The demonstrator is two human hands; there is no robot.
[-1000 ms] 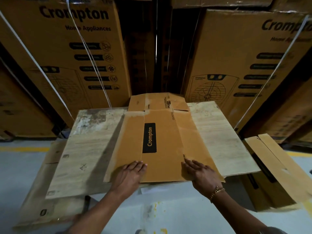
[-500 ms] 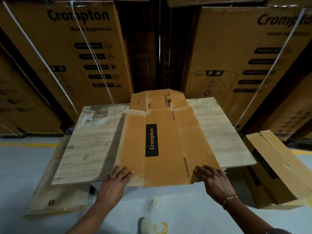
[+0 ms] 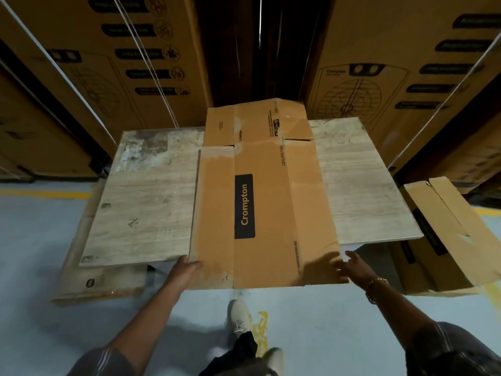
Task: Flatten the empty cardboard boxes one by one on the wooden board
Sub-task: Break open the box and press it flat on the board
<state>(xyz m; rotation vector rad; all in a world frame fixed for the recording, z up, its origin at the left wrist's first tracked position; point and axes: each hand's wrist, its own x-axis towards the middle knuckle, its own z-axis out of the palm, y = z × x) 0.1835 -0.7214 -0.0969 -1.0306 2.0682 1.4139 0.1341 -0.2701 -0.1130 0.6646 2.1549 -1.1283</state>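
Observation:
A flattened brown Crompton cardboard box lies lengthwise on the pale wooden board, and its near end overhangs the board's front edge. My left hand grips the box's near left corner, with the thumb on top and the fingers underneath. My right hand is at the near right corner and touches the edge. It is blurred, so its hold is unclear. The box's far flaps stick out past the board's back edge.
An unflattened cardboard box leans on the floor right of the board. Flat cardboard lies under the board's left side. Tall strapped Crompton cartons wall the back. My shoe stands on the grey floor below the box.
The flattened box has slid toward me and now overhangs the board's front edge. Both hands have moved from resting on its top out to its near corners.

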